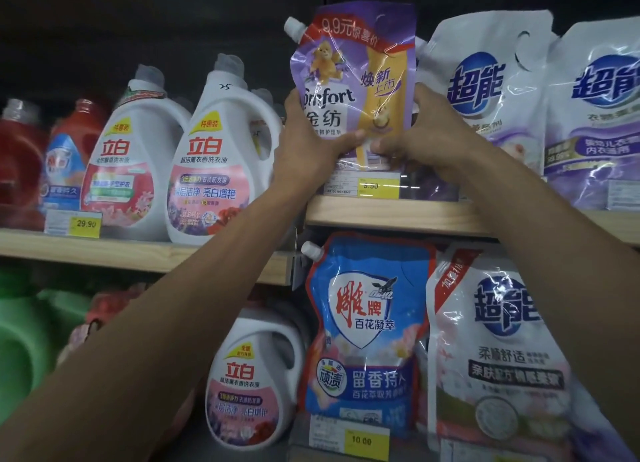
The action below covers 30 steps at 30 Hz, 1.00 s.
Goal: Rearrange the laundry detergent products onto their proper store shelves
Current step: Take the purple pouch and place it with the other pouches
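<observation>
Comfort pouch (360, 66), purple with a white spout at its top left, stands upright in the head view, gripped low down from both sides. The left grip (311, 139) curls round its lower left edge, thumb laid across the front. The right grip (426, 132) pinches the lower right corner with bent fingers. The pouch is at the front edge of the upper shelf (415, 217), above a yellow price tag (369, 186). White pouches (485, 90) stand just beside it on the right and white bottles (214, 156) on the left.
</observation>
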Each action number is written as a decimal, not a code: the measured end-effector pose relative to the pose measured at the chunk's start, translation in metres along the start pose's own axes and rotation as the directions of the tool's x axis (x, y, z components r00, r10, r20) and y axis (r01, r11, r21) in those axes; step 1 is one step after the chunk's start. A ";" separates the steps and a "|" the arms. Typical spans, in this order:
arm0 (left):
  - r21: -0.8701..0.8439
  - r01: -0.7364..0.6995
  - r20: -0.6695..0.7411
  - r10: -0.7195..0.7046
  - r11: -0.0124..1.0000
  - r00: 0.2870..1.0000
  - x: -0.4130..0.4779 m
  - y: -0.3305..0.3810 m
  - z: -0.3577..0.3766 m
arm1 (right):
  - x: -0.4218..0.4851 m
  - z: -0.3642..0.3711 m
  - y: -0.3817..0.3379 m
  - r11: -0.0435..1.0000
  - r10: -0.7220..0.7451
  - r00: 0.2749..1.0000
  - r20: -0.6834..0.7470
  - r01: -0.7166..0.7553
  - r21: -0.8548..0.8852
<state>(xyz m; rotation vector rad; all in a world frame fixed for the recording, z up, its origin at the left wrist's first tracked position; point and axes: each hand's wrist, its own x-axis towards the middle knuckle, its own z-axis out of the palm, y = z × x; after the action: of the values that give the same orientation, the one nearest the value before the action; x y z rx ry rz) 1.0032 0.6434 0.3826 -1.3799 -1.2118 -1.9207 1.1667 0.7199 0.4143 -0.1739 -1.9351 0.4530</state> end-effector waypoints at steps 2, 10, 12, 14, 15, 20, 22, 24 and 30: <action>0.007 0.018 0.035 -0.018 1.000 0.999 0.002 0.001 0.000 | 0.000 -0.001 0.000 0.999 0.036 0.999 0.007 -0.036 -0.014; 0.102 0.089 0.141 -0.103 0.991 0.985 0.009 -0.001 -0.002 | 0.004 -0.001 0.003 0.984 0.163 0.986 0.038 -0.160 -0.073; 0.132 0.088 0.143 -0.106 0.987 0.984 0.010 -0.002 -0.002 | 0.005 -0.001 0.004 0.980 0.177 0.984 0.030 -0.173 -0.095; 0.159 0.096 0.151 -0.120 0.983 0.981 0.013 -0.002 -0.003 | 0.006 -0.002 0.004 0.976 0.195 0.980 0.035 -0.190 -0.107; 0.165 0.105 0.159 -0.132 0.981 0.978 0.014 -0.002 -0.003 | 0.007 -0.001 0.004 0.974 0.202 0.978 0.043 -0.196 -0.109; 0.173 0.140 0.196 -0.173 0.975 0.965 0.020 -0.001 -0.004 | 0.010 0.001 0.003 0.968 0.236 0.970 0.051 -0.230 -0.104; 0.178 0.134 0.197 -0.169 0.975 0.966 0.020 -0.001 -0.004 | 0.011 0.001 0.002 0.962 0.255 0.966 0.048 -0.248 -0.110; 0.192 0.124 0.190 -0.161 0.974 0.968 0.020 -0.002 -0.004 | 0.010 0.001 0.001 0.959 0.266 0.963 0.044 -0.260 -0.109; 0.251 0.124 0.204 -0.178 0.960 0.963 0.019 0.002 -0.009 | 0.006 0.004 -0.007 0.941 0.329 0.944 0.034 -0.325 -0.098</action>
<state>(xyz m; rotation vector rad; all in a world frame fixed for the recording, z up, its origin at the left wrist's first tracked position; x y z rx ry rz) 0.9932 0.6372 0.4001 -1.4394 -1.6412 -1.6817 1.1610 0.7149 0.4209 -0.5551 -1.9830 0.5925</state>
